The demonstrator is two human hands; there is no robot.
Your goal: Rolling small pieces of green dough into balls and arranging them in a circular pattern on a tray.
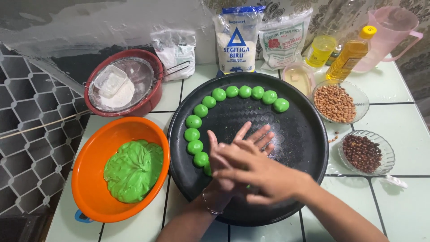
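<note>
Pale green tiles cover the desk, with a patterned wall at 12 o'clock. Largest on it is the round black tray, carrying an arc of 11 green dough balls from 1 o'clock round to 8 o'clock. At 9 o'clock sits the orange bowl holding the green dough mass. Behind it, at 10 o'clock, a red basin carries a sieve of white flour. Smaller still are 2 flour bags, an oil bottle, and 2 glass bowls of peanuts and dark beans at 3 o'clock.

The step looks like rolling: the right hand lies crosswise over the left hand, palms pressed together, fingers straight. A sliver of green shows beneath (probably a dough piece; I cannot tell its shape). Placing it would call for a gentle release at the arc's 7 o'clock end.
</note>
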